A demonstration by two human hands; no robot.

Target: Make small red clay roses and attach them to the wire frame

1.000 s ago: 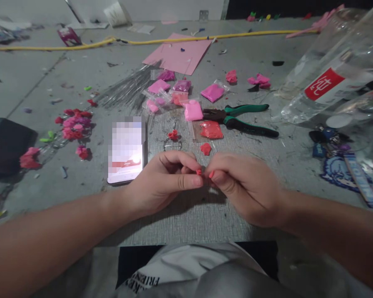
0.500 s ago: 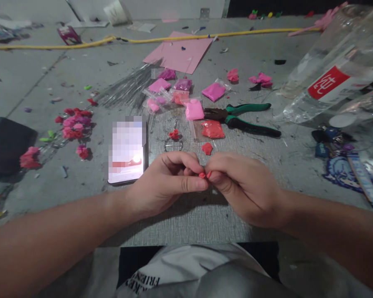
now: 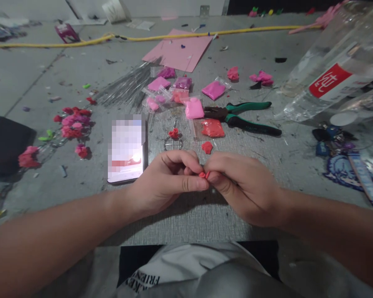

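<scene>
Between thumb and forefinger, my left hand (image 3: pixel 166 178) pinches a small piece of red clay (image 3: pixel 202 175), rolled like a tiny bud. My right hand (image 3: pixel 247 186) is closed in a pinch on a thin red bit of clay (image 3: pixel 208 174), which meets the left hand's piece. Both hands' fingertips hide part of the clay. Just beyond them a flat red clay lump (image 3: pixel 207 147) lies on the table. A wire ring with a red clay flower (image 3: pixel 173 133) lies beyond my left hand.
A lit phone (image 3: pixel 126 149) lies left of my left hand. Further back are green-handled pliers (image 3: pixel 251 118), a bag of red clay (image 3: pixel 213 128), pink clay bags (image 3: pixel 214 90) and thin wires (image 3: pixel 124 89). Clay flowers (image 3: pixel 76 122) lie left; plastic bottles (image 3: pixel 332 82) are at right.
The red bit in my right hand has moved slightly left and now touches the clay in my left hand. The gap between the two pieces has closed.
</scene>
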